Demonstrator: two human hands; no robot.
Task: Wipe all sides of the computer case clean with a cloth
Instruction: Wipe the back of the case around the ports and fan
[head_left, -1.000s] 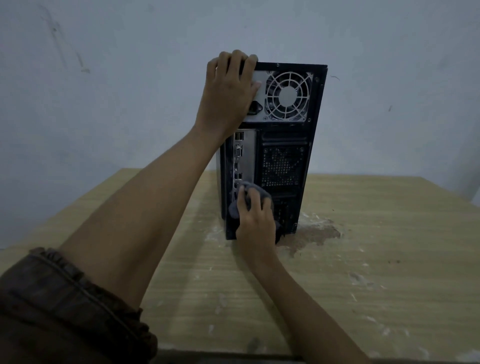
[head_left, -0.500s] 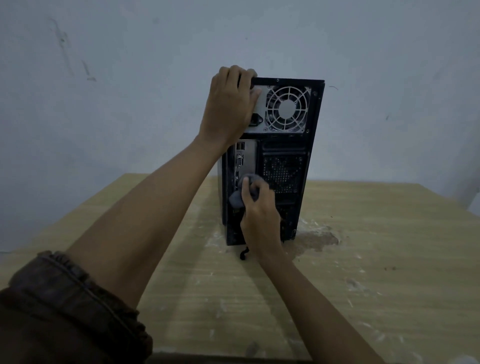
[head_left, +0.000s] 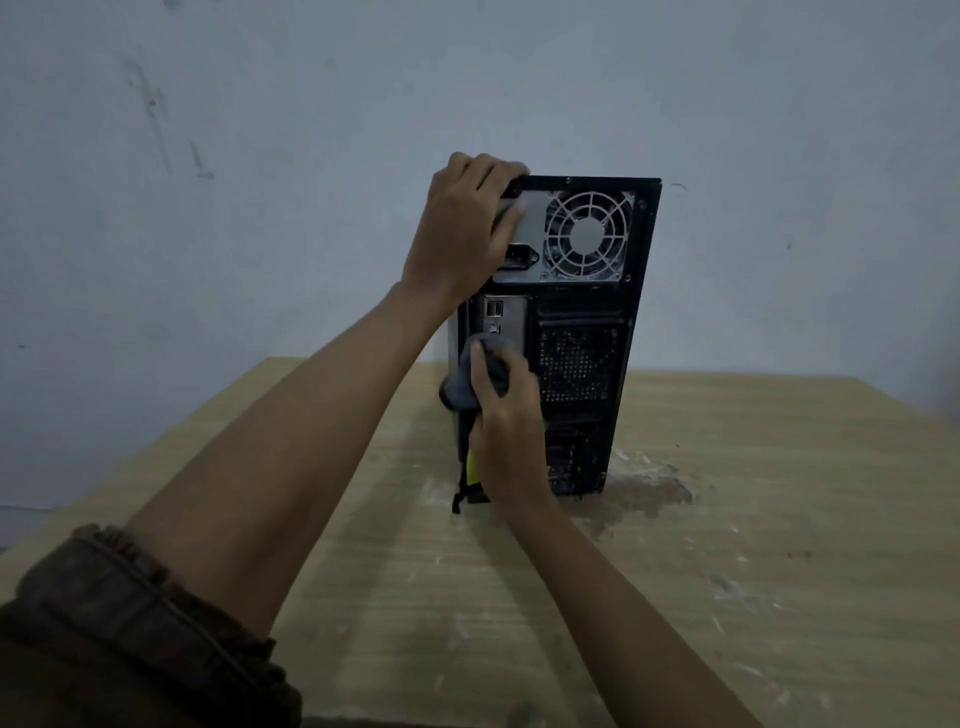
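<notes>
Computer case stands upright on the worktop, near the far edge, close to the wall. Rear panel faces us.

Left grip: clamped on the case's top left rear corner. Fingers are curled over the top edge, thumb lies on the grey power-supply plate just above the power socket. Fan grille just to the right of it is uncovered.

Right grip: closed round a bunched grey cloth. The cloth is pressed on the left side of the rear panel, at the lower end of the silver port plate, beside the mesh vent. The wad sticks out above and left of the fingers, past the case's left edge. Back of the hand hides the panel below it.

Lower left corner of case: a yellow label shows, and a thin black strap hangs down to the worktop. Can't tell what the strap is attached to.

Worktop: light wood grain, a dark scuffed patch by the case's right foot, white flecks scattered to the right.

Left forearm is bare, brown sleeve is bunched up at the elbow. Light is dim.
</notes>
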